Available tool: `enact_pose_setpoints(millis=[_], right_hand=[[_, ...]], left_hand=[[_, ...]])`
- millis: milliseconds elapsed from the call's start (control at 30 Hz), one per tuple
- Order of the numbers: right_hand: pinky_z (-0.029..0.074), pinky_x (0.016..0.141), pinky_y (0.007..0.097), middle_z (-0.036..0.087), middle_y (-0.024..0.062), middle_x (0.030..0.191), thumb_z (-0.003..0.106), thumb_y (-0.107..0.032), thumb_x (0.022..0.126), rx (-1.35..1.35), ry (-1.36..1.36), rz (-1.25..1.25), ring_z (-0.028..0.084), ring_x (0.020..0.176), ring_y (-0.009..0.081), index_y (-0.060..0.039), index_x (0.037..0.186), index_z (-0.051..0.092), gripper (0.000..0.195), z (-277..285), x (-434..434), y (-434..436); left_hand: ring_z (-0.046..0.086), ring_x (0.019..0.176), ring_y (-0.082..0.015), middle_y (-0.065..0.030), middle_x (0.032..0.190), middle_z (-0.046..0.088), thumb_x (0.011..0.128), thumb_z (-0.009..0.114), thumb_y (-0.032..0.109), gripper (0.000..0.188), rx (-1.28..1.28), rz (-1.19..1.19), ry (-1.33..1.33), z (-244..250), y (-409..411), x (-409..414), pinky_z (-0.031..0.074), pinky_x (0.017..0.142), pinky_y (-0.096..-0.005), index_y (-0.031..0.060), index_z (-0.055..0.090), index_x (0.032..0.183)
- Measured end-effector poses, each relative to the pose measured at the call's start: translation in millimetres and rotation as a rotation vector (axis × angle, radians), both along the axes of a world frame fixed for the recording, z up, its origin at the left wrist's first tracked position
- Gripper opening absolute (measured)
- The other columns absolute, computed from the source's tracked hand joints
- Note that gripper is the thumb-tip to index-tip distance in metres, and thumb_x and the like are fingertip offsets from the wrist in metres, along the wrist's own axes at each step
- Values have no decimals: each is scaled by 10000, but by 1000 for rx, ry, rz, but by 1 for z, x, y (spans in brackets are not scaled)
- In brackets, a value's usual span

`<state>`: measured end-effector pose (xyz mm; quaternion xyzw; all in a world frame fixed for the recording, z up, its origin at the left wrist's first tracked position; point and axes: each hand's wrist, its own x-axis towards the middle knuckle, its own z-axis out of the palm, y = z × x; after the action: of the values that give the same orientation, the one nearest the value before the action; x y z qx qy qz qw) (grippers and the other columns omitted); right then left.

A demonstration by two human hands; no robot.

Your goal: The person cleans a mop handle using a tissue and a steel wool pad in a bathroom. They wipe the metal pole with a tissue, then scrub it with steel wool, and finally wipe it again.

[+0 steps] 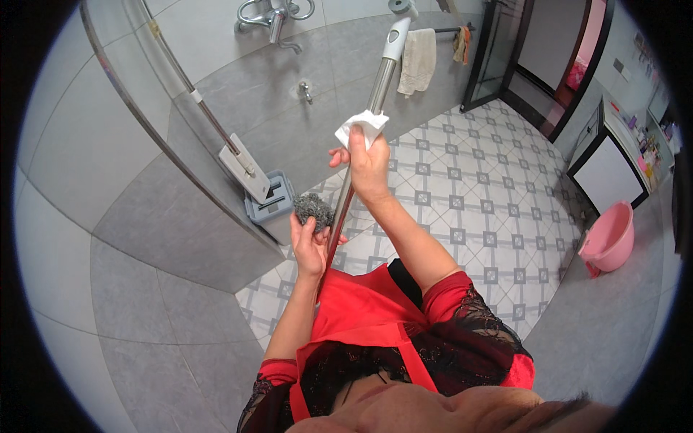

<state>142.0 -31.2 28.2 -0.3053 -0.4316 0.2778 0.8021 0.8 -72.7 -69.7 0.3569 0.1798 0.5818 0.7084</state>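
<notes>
A metal pole (378, 86) with a white plastic fitting (398, 38) at its upper end slants down in front of me to my red apron (357, 303). My right hand (369, 168) presses a white tissue (361, 125) around the pole, thumb on top. Lower down and to the left, my left hand (311, 251) holds a grey metal scouring pad (314, 211) beside the pole. Some fingers of the left hand reach behind the pole, so whether they grip it is hidden.
A flat mop (243, 168) rests on a grey bucket (265, 214) by the curved partition edge (141, 113) at left. Wall taps (276, 21) and a towel (418, 59) are ahead. A pink basin (610, 238) hangs at right, near a cabinet (612, 170).
</notes>
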Motion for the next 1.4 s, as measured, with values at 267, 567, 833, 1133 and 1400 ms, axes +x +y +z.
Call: enact_pose_setpoints(millis=[267, 567, 833, 1133, 1400], right_hand=[[523, 505, 317, 501, 60, 621, 453, -342, 981, 95, -12, -20, 557, 488, 167, 26, 856, 503, 392, 67, 76, 37], [525, 786, 436, 483, 42, 628, 256, -489, 996, 52, 28, 295, 564, 589, 197, -27, 894, 483, 525, 60, 82, 26], [493, 712, 414, 415, 22, 559, 181, -465, 1007, 181, 398, 530, 462, 505, 183, -62, 882, 480, 517, 48, 76, 35], [500, 704, 380, 381, -19, 522, 363, -157, 965, 132, 659, 1018, 440, 472, 121, -49, 850, 493, 205, 45, 89, 47], [392, 986, 519, 551, 233, 1084, 361, -303, 974, 67, 537, 978, 492, 1157, 405, 40, 1105, 516, 399, 2, 124, 43]], left_hand=[[575, 560, -209, -82, 775, 539, 932, 420, 157, 267, 6, -4, 56, 3, -8, 5, 549, 508, -386, 63, 361, 1175], [556, 590, -133, -58, 844, 547, 918, 459, 135, 315, 12, -56, 62, -4, -6, 4, 549, 491, -350, 71, 346, 1205], [521, 576, -108, -56, 837, 540, 922, 465, 141, 285, 39, -69, 87, 0, -7, 5, 536, 478, -337, 69, 355, 1175], [530, 571, -129, -62, 816, 543, 920, 457, 132, 309, 1, -56, 63, -3, -5, 6, 536, 474, -348, 65, 350, 1203], [522, 551, -139, -54, 790, 536, 916, 463, 134, 283, 20, -50, 45, -6, 1, 0, 525, 457, -357, 66, 379, 1178]])
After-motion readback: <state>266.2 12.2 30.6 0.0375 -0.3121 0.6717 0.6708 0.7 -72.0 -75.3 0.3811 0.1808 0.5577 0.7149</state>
